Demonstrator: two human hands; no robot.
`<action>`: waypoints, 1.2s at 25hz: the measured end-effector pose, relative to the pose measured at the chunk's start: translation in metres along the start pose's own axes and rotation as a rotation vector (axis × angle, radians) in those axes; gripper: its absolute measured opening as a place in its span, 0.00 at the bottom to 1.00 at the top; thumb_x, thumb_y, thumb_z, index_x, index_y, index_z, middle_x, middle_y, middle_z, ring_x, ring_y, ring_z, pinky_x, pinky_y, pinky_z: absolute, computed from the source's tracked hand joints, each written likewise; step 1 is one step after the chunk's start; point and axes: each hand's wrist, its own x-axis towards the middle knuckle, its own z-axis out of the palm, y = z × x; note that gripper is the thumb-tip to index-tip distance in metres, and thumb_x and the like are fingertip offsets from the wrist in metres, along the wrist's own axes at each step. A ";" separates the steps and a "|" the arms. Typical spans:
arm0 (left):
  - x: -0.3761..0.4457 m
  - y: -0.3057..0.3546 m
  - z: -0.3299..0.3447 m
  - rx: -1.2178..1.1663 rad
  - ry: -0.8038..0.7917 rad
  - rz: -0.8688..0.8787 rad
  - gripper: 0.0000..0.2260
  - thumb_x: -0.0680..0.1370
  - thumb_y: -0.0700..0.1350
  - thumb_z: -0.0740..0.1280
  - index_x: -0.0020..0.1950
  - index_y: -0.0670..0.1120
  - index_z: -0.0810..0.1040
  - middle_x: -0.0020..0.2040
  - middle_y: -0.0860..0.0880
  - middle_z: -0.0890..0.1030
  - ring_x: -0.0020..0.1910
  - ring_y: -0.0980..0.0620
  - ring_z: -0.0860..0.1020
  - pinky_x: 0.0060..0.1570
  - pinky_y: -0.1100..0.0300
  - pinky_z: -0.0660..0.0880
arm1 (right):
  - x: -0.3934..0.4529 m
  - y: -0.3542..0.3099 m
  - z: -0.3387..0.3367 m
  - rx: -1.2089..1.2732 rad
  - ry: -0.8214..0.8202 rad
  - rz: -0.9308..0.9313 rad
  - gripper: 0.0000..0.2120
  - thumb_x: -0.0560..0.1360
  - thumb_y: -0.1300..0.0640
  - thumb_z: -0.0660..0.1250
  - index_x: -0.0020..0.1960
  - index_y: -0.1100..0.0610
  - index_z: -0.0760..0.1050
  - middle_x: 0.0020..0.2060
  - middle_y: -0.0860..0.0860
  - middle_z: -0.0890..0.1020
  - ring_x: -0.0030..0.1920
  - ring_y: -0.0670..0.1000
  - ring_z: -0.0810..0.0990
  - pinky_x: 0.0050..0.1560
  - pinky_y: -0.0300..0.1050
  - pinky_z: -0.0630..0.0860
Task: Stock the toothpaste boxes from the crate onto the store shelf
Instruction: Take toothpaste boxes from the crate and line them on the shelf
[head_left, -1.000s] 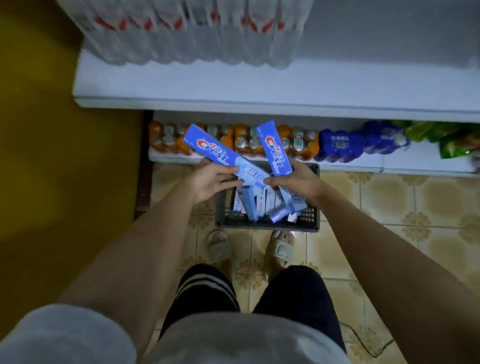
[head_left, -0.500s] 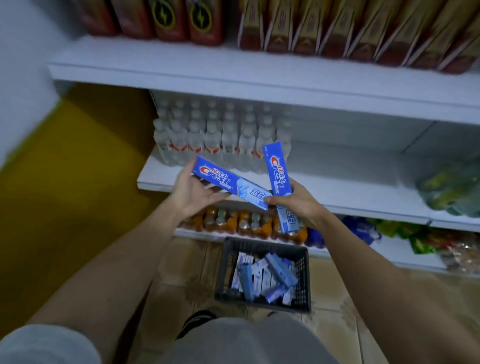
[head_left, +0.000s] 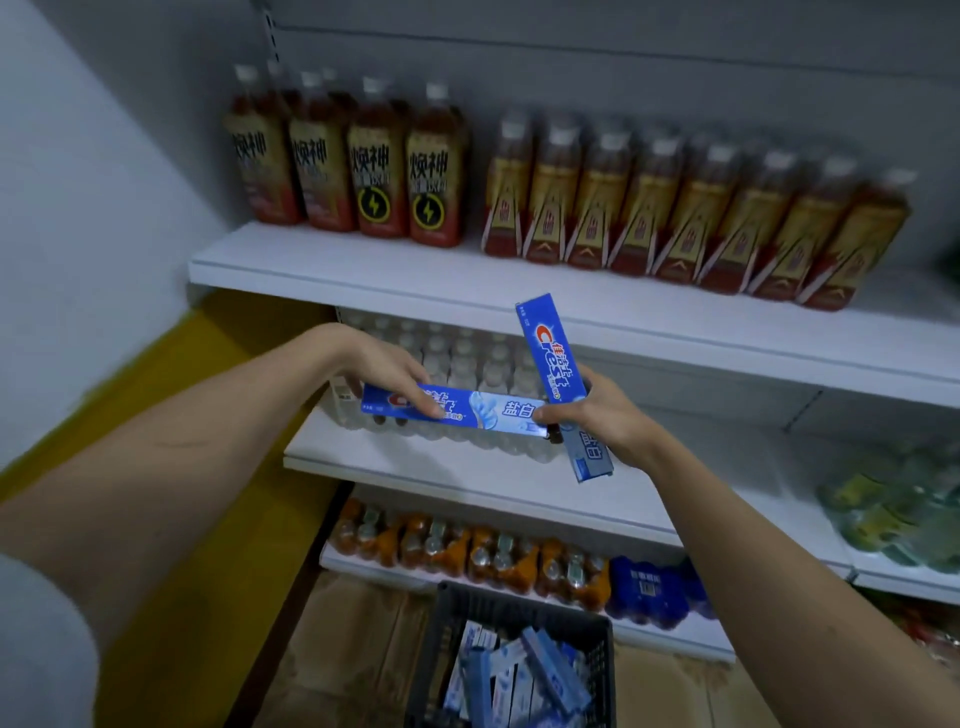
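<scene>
Hands, two: left hand (head_left: 387, 371) and right hand (head_left: 605, 413) each grip one toothpaste box (head_left: 457, 409).

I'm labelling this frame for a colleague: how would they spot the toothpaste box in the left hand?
Find the white shelf of brown drink bottles; two hands hover below it. The left hand holds a blue cardboard toothpaste box lying level, unlike the steeply tilted one beside it.

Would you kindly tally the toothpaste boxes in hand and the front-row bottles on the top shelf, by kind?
Toothpaste boxes in hand: 2, one in the left hand and one in the right hand
Lightning-label bottles, front row: 4
Gold-and-red label bottles, front row: 8
Total: 14
</scene>
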 end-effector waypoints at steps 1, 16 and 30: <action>0.002 0.005 0.002 0.027 0.009 0.000 0.28 0.66 0.68 0.71 0.61 0.54 0.78 0.57 0.48 0.82 0.55 0.48 0.82 0.58 0.53 0.78 | -0.001 -0.002 -0.003 0.008 0.002 -0.002 0.18 0.69 0.59 0.77 0.54 0.53 0.73 0.46 0.52 0.84 0.39 0.49 0.84 0.38 0.39 0.80; -0.081 0.078 -0.079 -0.032 0.306 0.152 0.29 0.70 0.68 0.69 0.64 0.54 0.75 0.53 0.48 0.82 0.45 0.50 0.82 0.50 0.53 0.80 | 0.001 -0.128 -0.079 -0.124 0.042 -0.241 0.21 0.78 0.43 0.65 0.60 0.57 0.66 0.47 0.57 0.82 0.34 0.54 0.83 0.36 0.50 0.82; -0.247 0.072 -0.209 -0.028 0.941 0.170 0.22 0.67 0.68 0.70 0.55 0.58 0.80 0.51 0.50 0.84 0.47 0.47 0.84 0.55 0.48 0.79 | 0.011 -0.340 -0.128 -0.345 0.179 -0.629 0.21 0.75 0.41 0.68 0.57 0.55 0.71 0.48 0.54 0.84 0.35 0.53 0.84 0.38 0.50 0.80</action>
